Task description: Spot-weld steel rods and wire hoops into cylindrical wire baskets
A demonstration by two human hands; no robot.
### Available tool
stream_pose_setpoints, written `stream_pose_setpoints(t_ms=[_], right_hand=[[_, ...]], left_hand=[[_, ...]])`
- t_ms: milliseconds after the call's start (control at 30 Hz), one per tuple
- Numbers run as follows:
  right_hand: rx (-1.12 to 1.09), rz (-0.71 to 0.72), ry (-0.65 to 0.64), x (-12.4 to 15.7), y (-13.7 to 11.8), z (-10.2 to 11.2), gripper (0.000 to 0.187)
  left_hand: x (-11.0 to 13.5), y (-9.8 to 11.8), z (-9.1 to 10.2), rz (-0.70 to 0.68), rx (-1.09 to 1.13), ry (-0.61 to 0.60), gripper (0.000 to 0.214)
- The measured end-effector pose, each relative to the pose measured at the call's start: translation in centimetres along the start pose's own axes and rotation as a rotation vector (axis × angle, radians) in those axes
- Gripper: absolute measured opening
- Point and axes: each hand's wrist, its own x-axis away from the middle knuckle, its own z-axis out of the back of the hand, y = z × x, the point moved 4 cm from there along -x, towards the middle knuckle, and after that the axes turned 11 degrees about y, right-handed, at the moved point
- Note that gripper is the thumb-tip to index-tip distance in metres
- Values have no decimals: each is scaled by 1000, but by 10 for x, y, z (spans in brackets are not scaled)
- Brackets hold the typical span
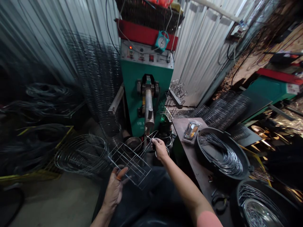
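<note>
At the green spot-welding machine (pixel 146 91) | left hand (pixel 114 190), right hand (pixel 160 148) | fingers grasping wire rack (pixel 132 165) | seemingly steadying it between both hands

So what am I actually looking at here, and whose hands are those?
This is a single picture from a camera worn on a person's head, looking forward and down, so those are the wearer's own bare hands. The left hand and the right hand both hold a wire rack, a flat grid of metal rods. Straight ahead stands a green machine, probably a spot welder, with a thick metal arm pointing downward. To the right, a metal bench carries a round black tub holding a pile of wire hoops. The workshop walls are corrugated metal.
</note>
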Motion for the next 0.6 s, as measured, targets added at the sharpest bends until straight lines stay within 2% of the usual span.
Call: stream_pose_setpoints(t_ms=[233,367,433,533,600], right_hand=[[-11,-66,39,-13,4,-3,28],[7,-82,18,-9,-1,1,29],[51,-98,-56,4,-2,9,31],[170,-154,-273,38,3,22,34],[275,-152,-388,60,9,29,30]], left_hand=[[5,12,-10,80,-26,12,41],[11,15,-14,80,-6,41,42],[12,13,-13,63,14,49,41],[12,7,-12,39,28,50,40],[12,4,-12,18,42,51,41]])
